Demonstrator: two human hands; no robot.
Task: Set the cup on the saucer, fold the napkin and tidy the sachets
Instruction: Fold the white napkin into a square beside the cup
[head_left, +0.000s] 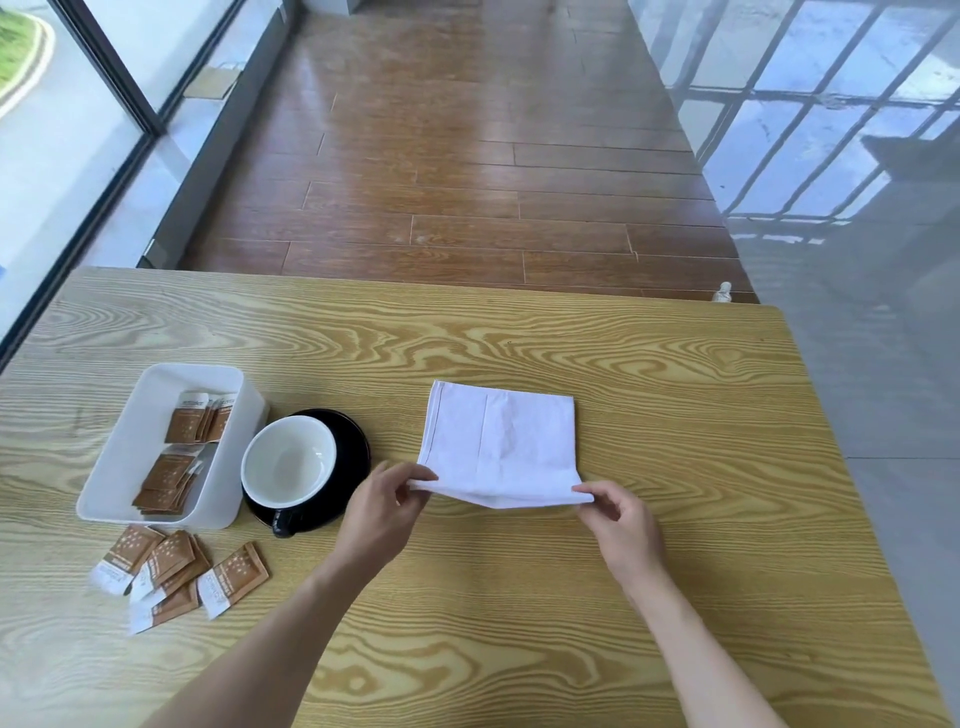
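A white cloth napkin (501, 441) lies on the wooden table (519, 343), its near edge lifted off the surface. My left hand (382, 512) pinches the near left corner and my right hand (621, 522) pinches the near right corner. Left of the napkin, a black cup (288, 465) with a white inside stands on a black saucer (353, 441), handle toward me. A white tray (135, 441) at the left holds several brown sachets (182, 452). Several more loose sachets (171, 571) lie on the table in front of the tray.
The table's far edge runs across the middle of the view and its right edge slants down at the right. Beyond it are a wooden floor (467, 156), a grey tiled floor at the right and a glass wall at the left.
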